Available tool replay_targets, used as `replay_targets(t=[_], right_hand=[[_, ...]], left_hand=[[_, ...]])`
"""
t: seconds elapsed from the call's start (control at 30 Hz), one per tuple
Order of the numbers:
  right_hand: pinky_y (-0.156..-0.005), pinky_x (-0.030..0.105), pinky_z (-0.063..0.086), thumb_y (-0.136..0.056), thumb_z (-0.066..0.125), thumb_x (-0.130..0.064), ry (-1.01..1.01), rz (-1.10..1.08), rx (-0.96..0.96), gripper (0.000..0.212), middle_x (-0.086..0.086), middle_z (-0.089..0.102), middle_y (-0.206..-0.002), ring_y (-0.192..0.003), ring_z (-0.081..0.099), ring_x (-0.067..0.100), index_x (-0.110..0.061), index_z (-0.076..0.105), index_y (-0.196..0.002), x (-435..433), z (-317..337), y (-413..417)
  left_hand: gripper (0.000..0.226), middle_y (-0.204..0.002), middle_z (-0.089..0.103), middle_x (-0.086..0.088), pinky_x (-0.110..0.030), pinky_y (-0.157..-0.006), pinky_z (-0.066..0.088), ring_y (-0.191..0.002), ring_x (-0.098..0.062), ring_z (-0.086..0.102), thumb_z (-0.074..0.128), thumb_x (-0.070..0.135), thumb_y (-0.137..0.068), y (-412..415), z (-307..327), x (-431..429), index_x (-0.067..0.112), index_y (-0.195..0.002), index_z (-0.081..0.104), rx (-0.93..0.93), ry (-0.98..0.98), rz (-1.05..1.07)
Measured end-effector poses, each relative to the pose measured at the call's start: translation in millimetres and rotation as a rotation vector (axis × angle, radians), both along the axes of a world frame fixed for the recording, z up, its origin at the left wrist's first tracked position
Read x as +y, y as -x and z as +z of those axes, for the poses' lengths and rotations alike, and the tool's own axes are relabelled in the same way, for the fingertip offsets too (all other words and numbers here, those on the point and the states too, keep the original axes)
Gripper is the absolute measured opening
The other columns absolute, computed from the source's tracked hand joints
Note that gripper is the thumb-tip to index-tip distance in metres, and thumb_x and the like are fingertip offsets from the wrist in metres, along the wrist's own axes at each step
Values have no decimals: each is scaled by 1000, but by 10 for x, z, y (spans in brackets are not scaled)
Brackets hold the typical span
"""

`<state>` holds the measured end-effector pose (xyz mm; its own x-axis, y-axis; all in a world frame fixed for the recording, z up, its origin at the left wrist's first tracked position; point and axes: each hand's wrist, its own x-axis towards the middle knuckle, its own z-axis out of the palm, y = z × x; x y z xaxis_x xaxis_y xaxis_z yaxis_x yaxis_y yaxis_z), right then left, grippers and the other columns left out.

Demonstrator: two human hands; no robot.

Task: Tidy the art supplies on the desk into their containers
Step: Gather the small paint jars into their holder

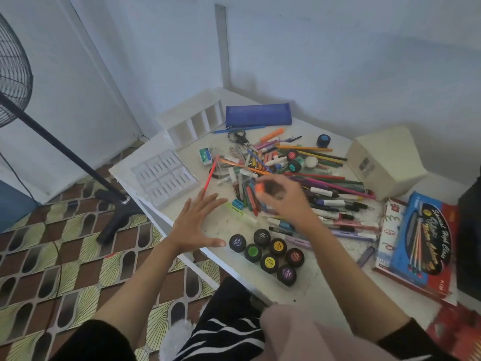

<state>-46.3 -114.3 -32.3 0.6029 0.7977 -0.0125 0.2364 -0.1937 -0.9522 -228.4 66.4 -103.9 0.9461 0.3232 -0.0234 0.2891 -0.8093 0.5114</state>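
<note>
**Surface:** white desk set in a corner of pale walls. Patterned floor to the left, where a black fan stand rises.

**Containers:**
- One white organiser with a row of open slots, at the far left corner.
- One blue pencil case just beside the organiser, by the wall.
- One white moulded tray at the left edge.
- One cream box at the right.

**Supplies:**
- One tangled pile of pens, pencils and markers mid-desk, too many to count.
- One pair of scissors at the pile's far side.
- Seven black paint pots clustered near the front edge.
- One watercolour box at the right, with a red one under it.

**Hands:**
- Left hand: flat, fingers spread apart, holding nothing, over bare desktop between tray and pots.
- Right hand: blurred, over the near side of the pile, fingers curled round a small orange thing. What it is cannot be told.

**Open room:** bare desktop beneath the left hand, and a strip between the pots and the front edge.
</note>
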Motion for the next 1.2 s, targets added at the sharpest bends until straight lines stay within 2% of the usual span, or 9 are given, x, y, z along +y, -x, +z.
replay_targets(t=[0.13, 0.27, 0.37, 0.47, 0.6, 0.73, 0.87, 1.03, 1.2], right_hand=[[-92, 18, 44, -78, 72, -17, 64, 240, -310, 32, -6, 52, -106, -97, 51, 5, -24, 59, -107, 34, -320, 245], [-91, 10, 38, -80, 68, -12, 53, 263, -386, 44, -1, 49, -108, -98, 48, 6, -22, 58, -121, -28, -448, 257], [-91, 15, 39, -79, 67, -13, 41, 326, -516, 44, 0, 51, -109, -101, 45, 7, -24, 60, -120, -39, -472, 264], [-88, 30, 46, -78, 65, -17, 94, 409, -612, 42, -3, 52, -108, -100, 43, 9, -27, 60, -118, -18, -477, 290], [-87, 33, 46, -81, 65, -25, 79, 399, -567, 34, -5, 52, -106, -99, 43, 9, -26, 63, -115, -11, -469, 283], [-87, 40, 44, -85, 60, -32, 97, 396, -637, 24, -7, 57, -107, -103, 43, 11, -24, 66, -107, -16, -484, 293], [-92, 42, 38, -86, 49, -46, 130, 463, -679, 31, -14, 62, -105, -111, 40, 8, -30, 68, -105, -18, -478, 293], [-94, 43, 35, -90, 49, -43, 153, 475, -663, 28, -15, 63, -106, -113, 37, 5, -29, 69, -105, 5, -471, 295], [-90, 31, 36, -93, 54, -27, 2, 279, -469, 22, -19, 62, -102, -104, 41, 3, -28, 67, -110, -25, -413, 143]], left_hand=[[105, -157, 13, 13, -52, -117, -4, -144, -4, -15, 39, 99, -48, -2, -7, 6, 54, -140, 16, 3, -1, 3], [104, -157, 13, 13, -53, -117, -3, -144, -4, -15, 41, 97, -49, -4, -2, 2, 54, -140, 15, 6, 7, 6], [103, -157, 13, 12, -52, -117, -4, -144, -4, -15, 39, 98, -49, -4, 6, -1, 55, -139, 14, 15, 4, 7], [104, -157, 13, 12, -52, -117, -3, -143, -3, -16, 38, 98, -49, -3, 1, -7, 54, -139, 13, 15, -4, 11], [106, -157, 13, 12, -50, -117, -4, -143, -3, -16, 39, 98, -48, -5, 14, -15, 52, -141, 14, 25, 6, 20], [108, -157, 14, 12, -50, -118, -4, -144, -4, -15, 40, 98, -48, -4, 19, -18, 51, -142, 15, 29, 9, 21], [108, -157, 14, 12, -50, -117, -4, -143, -3, -16, 40, 97, -48, -11, 11, -14, 50, -142, 15, 26, -1, 22], [109, -157, 13, 13, -48, -118, -4, -143, -3, -16, 39, 98, -46, -10, 11, -16, 52, -141, 14, 36, -15, 24], [108, -157, 13, 15, -47, -118, -4, -143, -2, -16, 40, 98, -46, -10, 14, -11, 53, -141, 15, 29, -6, 27]])
